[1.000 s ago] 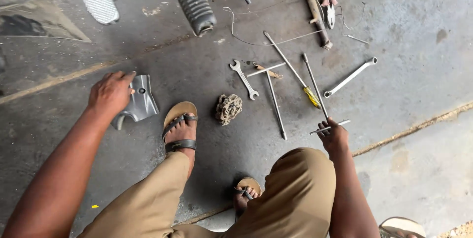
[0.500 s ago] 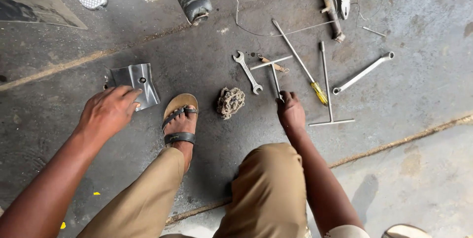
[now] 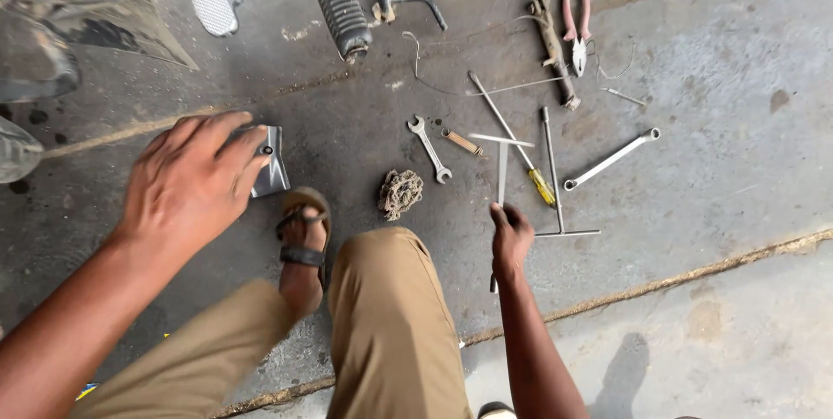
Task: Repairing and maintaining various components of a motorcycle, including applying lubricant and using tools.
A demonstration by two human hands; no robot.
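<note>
My left hand [image 3: 191, 180] is spread over a small grey metal cover [image 3: 272, 167] on the concrete floor, its fingers curled over the cover's top edge. My right hand [image 3: 510, 237] is closed around the thin shaft of a T-handle wrench [image 3: 501, 167], which lies with its cross bar pointing away from me. A second T-handle wrench [image 3: 550, 159] lies just right of that hand. A yellow-handled screwdriver [image 3: 541, 185] lies between the two wrenches. My sandalled foot [image 3: 304, 237] stands next to the cover.
An open-end spanner [image 3: 429, 148], a ball of rag [image 3: 399, 193] and a ring spanner [image 3: 612, 159] lie on the floor. Pink-handled pliers [image 3: 574, 20] and a rusty tool [image 3: 554, 42] lie farther back. A ribbed foot peg [image 3: 338, 3] and a pedal [image 3: 214, 9] are at the top left.
My right hand has left the farther T-handle wrench, moved left and closed on the nearer one. My left hand has come back over the grey cover.
</note>
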